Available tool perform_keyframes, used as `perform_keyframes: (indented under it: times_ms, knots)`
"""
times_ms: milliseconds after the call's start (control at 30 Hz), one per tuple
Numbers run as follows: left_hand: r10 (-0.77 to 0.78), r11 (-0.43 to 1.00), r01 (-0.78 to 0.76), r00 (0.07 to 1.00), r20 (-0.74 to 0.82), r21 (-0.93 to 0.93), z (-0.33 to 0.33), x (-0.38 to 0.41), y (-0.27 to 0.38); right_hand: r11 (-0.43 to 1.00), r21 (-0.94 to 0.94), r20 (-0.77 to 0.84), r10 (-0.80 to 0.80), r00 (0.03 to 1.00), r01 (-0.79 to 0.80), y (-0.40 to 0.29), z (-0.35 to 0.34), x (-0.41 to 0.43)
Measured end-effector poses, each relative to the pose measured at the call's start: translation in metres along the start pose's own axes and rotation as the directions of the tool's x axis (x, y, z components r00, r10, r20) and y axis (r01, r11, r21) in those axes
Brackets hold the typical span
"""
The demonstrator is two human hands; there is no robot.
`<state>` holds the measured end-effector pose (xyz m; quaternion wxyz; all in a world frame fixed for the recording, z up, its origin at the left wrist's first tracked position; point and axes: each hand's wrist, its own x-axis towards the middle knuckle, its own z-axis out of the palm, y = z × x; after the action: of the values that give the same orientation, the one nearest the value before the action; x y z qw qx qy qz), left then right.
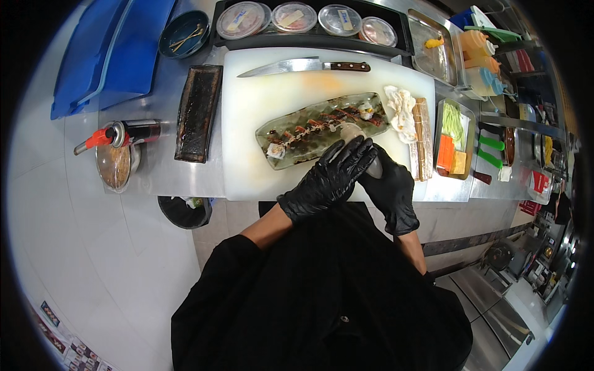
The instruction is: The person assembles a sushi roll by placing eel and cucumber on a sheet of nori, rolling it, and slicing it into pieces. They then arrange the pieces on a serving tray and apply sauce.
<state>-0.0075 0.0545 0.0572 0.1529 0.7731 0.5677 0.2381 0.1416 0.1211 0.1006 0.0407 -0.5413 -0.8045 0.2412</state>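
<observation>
Both of my hands wear black gloves and meet around a pale squeeze bottle (pixel 351 131). My left hand (pixel 327 178) lies across it from the left, and my right hand (pixel 391 182) grips it from the right; much of the bottle is hidden. Its nozzle end tips down over a long greenish ceramic plate (pixel 290 116). Along that plate runs a sliced sushi roll (pixel 306 134) with dark glazed topping and beige drops or crumbs. White-rice end pieces show at its two ends. Beneath the plate is a white cutting board (pixel 260 81).
A chef's knife (pixel 301 66) lies at the board's far edge. To the right are a crumpled cloth (pixel 400 113), a bamboo rolling mat (pixel 422 139) and a vegetable tray (pixel 452 139). On the left sit a dark rectangular plate (pixel 198 113) and a torch (pixel 121 134). Lidded tubs (pixel 294 17) line the back.
</observation>
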Motion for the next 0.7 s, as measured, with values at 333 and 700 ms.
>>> perform_keyframes:
  times_ms: [333,700]
  knots:
    - [0.010,0.984,0.008,0.995,-0.101,0.176,0.028,0.039,0.020,1.000,0.021,-0.062,0.010,0.998,-0.008,0.045,-0.013,0.014]
    - [-0.015,0.996,0.017,1.000,-0.022,0.093,0.033,0.060,0.029,0.964,0.262,0.045,0.020,0.999,-0.031,0.082,-0.025,0.031]
